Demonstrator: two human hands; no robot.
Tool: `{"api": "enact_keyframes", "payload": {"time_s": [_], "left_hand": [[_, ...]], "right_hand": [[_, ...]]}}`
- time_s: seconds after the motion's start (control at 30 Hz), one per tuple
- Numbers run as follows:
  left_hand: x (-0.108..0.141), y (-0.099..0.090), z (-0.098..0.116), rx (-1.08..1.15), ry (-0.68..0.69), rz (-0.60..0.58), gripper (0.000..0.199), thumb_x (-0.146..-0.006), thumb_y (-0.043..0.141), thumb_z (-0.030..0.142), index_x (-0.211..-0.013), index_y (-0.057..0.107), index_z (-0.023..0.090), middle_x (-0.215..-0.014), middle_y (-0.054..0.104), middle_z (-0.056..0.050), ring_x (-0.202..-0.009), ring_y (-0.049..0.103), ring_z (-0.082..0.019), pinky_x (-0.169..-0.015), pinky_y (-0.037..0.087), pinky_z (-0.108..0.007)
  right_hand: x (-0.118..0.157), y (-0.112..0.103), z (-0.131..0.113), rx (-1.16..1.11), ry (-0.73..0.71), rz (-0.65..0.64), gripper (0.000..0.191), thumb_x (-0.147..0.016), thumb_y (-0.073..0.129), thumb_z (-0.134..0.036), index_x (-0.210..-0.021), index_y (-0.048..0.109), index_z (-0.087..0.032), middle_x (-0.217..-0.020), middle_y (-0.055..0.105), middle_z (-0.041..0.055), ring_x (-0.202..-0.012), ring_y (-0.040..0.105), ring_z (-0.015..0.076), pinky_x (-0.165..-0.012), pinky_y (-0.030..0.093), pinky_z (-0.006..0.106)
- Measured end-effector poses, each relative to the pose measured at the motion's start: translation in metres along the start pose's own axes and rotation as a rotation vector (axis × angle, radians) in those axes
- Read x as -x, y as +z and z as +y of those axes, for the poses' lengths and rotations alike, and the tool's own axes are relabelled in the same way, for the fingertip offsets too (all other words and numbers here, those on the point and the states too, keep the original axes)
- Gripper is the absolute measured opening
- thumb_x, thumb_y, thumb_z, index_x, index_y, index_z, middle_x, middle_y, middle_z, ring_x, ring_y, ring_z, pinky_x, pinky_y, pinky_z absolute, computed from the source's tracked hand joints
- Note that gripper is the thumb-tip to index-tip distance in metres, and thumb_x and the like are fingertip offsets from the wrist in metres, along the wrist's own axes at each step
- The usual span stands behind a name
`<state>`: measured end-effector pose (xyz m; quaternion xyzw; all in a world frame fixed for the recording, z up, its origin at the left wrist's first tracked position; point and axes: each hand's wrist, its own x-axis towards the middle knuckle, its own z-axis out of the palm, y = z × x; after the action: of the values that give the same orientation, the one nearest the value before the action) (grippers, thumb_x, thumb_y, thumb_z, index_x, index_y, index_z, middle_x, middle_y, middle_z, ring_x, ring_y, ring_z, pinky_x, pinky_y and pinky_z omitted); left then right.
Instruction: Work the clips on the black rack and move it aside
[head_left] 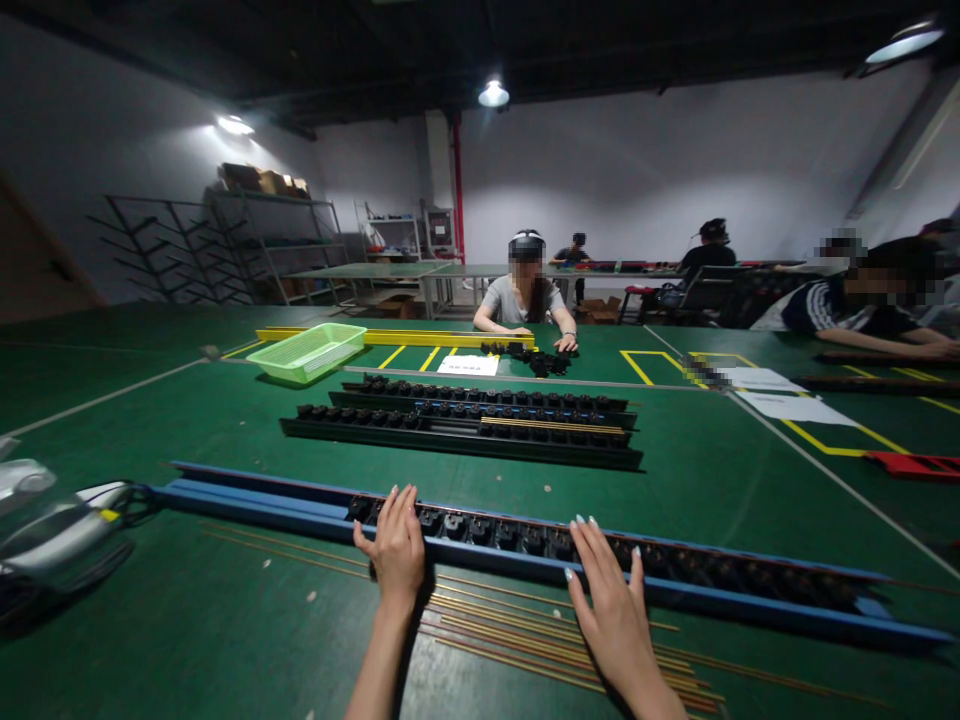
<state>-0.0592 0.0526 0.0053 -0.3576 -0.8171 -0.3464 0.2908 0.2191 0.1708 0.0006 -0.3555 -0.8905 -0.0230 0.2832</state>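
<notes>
Head view: left hand and right hand open, fingers spread, resting ungrasped on the row of black connectors seated in a blue rail on the green bench mat, brass rods nearby; flat, even fingertip pressure looks best.

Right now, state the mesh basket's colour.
The mesh basket is light green, best in the head view.

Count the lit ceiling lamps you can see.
3. One ceiling lamp at upper left, a second ceiling lamp near top centre, a third ceiling lamp at upper right. More may be out of view.
</notes>
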Motion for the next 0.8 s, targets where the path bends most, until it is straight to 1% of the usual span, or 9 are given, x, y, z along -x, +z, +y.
{"api": "enact_keyframes", "payload": {"time_s": [0.2,0.5,0.6,0.67,0.73,0.8], "left_hand": [[0.000,-0.001,0.001,-0.020,0.021,-0.001,0.039,-0.095,0.029,0.024,-0.122,0.058,0.023,-0.123,0.065,-0.007,-0.121,0.053,-0.021,-0.112,-0.002,-0.052],[-0.001,-0.003,0.001,-0.042,0.052,-0.009,0.039,-0.095,0.032,0.023,-0.125,0.056,0.023,-0.125,0.063,-0.007,-0.126,0.049,-0.023,-0.111,0.000,-0.056],[0.000,-0.007,0.007,-0.037,0.071,-0.004,0.042,-0.095,0.030,0.023,-0.132,0.050,0.024,-0.128,0.061,-0.008,-0.127,0.048,-0.022,-0.111,-0.002,-0.055],[0.003,-0.010,0.014,-0.012,0.123,-0.020,0.044,-0.095,0.028,0.022,-0.136,0.045,0.025,-0.130,0.060,-0.008,-0.128,0.047,-0.021,-0.112,-0.004,-0.054],[0.006,-0.011,0.022,0.017,0.186,-0.067,0.045,-0.095,0.028,0.020,-0.137,0.044,0.026,-0.129,0.060,-0.007,-0.128,0.047,-0.019,-0.113,-0.008,-0.052],[0.009,-0.010,0.029,0.026,0.213,-0.117,0.043,-0.095,0.030,0.020,-0.134,0.047,0.027,-0.128,0.062,-0.005,-0.126,0.049,-0.019,-0.113,-0.009,-0.051]], "right_hand": [[0.001,-0.002,-0.001,-0.008,0.003,-0.010,0.057,-0.094,0.032,-0.028,-0.148,0.013,-0.029,-0.149,0.036,0.0048,-0.137,0.033,0.0196,-0.112,0.009,0.057],[0.000,0.000,0.000,-0.013,-0.004,0.008,0.058,-0.094,0.032,-0.028,-0.149,0.012,-0.029,-0.148,0.038,0.0059,-0.136,0.036,0.0214,-0.111,0.012,0.059],[0.000,-0.001,-0.001,-0.012,-0.004,0.003,0.059,-0.094,0.032,-0.027,-0.149,0.011,-0.029,-0.148,0.038,0.0061,-0.136,0.035,0.0216,-0.111,0.013,0.060],[0.000,-0.001,-0.001,-0.011,-0.006,0.004,0.059,-0.094,0.032,-0.027,-0.149,0.011,-0.029,-0.148,0.038,0.0060,-0.136,0.036,0.0218,-0.111,0.014,0.060],[0.000,-0.001,-0.001,-0.009,-0.009,0.004,0.060,-0.094,0.032,-0.027,-0.149,0.010,-0.029,-0.148,0.038,0.0060,-0.136,0.036,0.0221,-0.111,0.014,0.060],[0.000,-0.002,-0.001,-0.008,-0.008,0.004,0.060,-0.094,0.032,-0.027,-0.149,0.009,-0.030,-0.148,0.038,0.0061,-0.135,0.036,0.0223,-0.110,0.014,0.061]]}}
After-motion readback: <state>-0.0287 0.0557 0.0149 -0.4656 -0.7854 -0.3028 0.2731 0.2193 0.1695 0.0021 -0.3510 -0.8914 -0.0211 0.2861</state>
